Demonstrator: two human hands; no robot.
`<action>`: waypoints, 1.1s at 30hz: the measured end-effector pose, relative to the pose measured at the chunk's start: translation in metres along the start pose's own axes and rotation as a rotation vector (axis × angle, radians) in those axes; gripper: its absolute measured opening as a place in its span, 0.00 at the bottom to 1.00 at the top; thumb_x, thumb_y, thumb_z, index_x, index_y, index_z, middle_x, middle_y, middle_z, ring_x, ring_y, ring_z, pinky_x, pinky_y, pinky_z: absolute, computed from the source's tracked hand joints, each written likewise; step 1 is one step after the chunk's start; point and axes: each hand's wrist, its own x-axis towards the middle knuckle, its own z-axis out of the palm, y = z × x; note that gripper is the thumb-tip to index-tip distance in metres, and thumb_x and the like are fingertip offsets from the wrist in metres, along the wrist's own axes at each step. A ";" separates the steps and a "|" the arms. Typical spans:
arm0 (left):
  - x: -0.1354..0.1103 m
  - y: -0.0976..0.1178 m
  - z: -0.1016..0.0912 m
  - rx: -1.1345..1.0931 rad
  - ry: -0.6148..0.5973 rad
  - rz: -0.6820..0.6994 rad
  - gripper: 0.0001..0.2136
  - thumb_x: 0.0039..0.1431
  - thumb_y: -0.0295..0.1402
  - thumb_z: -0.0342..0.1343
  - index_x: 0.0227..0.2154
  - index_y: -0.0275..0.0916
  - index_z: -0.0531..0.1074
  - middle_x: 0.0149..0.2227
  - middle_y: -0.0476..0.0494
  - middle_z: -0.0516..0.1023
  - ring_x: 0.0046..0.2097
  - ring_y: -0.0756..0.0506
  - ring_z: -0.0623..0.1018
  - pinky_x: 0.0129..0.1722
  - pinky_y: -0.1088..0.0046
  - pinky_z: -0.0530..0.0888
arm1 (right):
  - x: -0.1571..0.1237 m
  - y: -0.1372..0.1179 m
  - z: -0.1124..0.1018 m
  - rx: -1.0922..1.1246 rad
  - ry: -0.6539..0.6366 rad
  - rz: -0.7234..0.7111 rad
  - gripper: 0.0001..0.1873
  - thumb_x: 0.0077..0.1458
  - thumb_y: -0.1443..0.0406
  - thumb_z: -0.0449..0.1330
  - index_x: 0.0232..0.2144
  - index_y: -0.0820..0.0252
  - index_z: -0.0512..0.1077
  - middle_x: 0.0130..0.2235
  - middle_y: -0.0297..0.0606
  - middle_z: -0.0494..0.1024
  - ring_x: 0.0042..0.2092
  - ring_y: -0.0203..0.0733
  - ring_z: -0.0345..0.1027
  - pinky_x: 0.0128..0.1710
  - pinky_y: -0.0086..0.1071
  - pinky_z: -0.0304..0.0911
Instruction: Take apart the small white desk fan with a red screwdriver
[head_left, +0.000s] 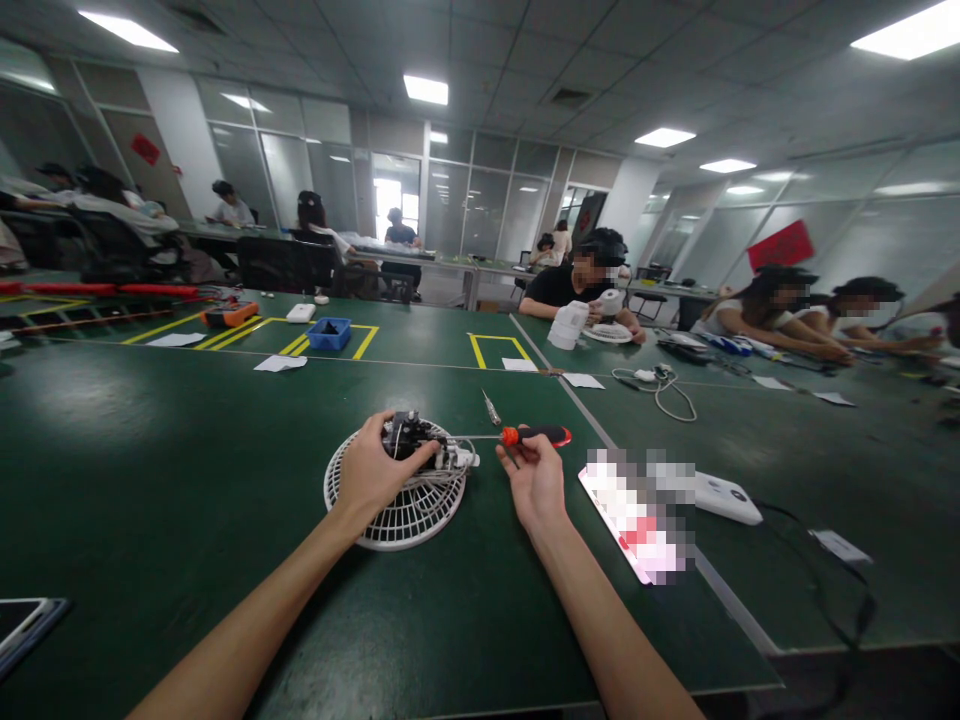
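Note:
A white round fan grille [395,505] lies flat on the green table [150,480] in front of me. My left hand [373,470] is closed on a small black motor unit with wires [411,436] that sits on the grille's far side. My right hand [534,477] grips a screwdriver with a red and black handle [535,435]; its thin shaft points left toward the white end of the motor unit. A second small screwdriver [491,407] lies just beyond.
A white device [726,497] with a black cable lies to my right, beside a blurred flat item. A phone [26,622] sits at the near left edge. A blue bin [329,333] and paper slips lie farther off. Several people work at tables across and behind.

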 end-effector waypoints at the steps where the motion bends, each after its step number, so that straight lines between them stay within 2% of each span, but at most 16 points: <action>1: 0.000 0.000 0.000 0.001 0.001 0.002 0.34 0.49 0.59 0.64 0.51 0.38 0.72 0.50 0.35 0.79 0.50 0.35 0.79 0.53 0.51 0.76 | 0.000 0.000 0.001 -0.011 0.005 -0.006 0.05 0.45 0.70 0.63 0.27 0.58 0.72 0.27 0.30 0.78 0.31 0.37 0.74 0.34 0.30 0.73; 4: 0.000 -0.001 0.001 -0.002 0.001 0.004 0.35 0.49 0.59 0.64 0.52 0.38 0.72 0.50 0.36 0.79 0.50 0.35 0.79 0.53 0.51 0.75 | -0.001 0.003 0.002 -0.044 0.020 -0.027 0.07 0.45 0.67 0.67 0.27 0.59 0.72 0.26 0.31 0.78 0.29 0.36 0.73 0.31 0.29 0.71; 8: 0.000 -0.002 0.001 -0.003 -0.001 0.003 0.35 0.49 0.59 0.64 0.52 0.38 0.72 0.50 0.35 0.79 0.50 0.35 0.79 0.52 0.52 0.76 | -0.001 0.006 0.002 -0.045 0.053 -0.020 0.12 0.46 0.63 0.71 0.27 0.58 0.70 0.20 0.27 0.73 0.22 0.32 0.65 0.27 0.28 0.69; 13: 0.000 -0.003 0.001 -0.005 0.005 0.011 0.34 0.49 0.59 0.64 0.51 0.39 0.72 0.50 0.36 0.79 0.50 0.35 0.79 0.51 0.52 0.76 | -0.001 0.006 0.002 -0.052 0.043 -0.024 0.16 0.45 0.61 0.74 0.27 0.56 0.69 0.21 0.26 0.74 0.23 0.33 0.65 0.27 0.28 0.68; 26: 0.000 -0.003 0.001 0.003 -0.001 0.019 0.34 0.49 0.59 0.64 0.52 0.39 0.72 0.50 0.35 0.79 0.50 0.35 0.79 0.52 0.51 0.76 | 0.001 0.004 0.000 -0.048 0.044 0.015 0.15 0.46 0.62 0.73 0.28 0.57 0.70 0.23 0.28 0.76 0.23 0.33 0.66 0.27 0.28 0.67; 33: 0.002 -0.004 -0.003 -0.002 -0.020 0.022 0.31 0.50 0.56 0.64 0.51 0.39 0.72 0.49 0.37 0.80 0.49 0.36 0.80 0.51 0.54 0.76 | 0.009 0.002 -0.007 -0.024 0.080 -0.002 0.13 0.49 0.59 0.68 0.29 0.55 0.67 0.23 0.26 0.73 0.24 0.34 0.67 0.26 0.28 0.68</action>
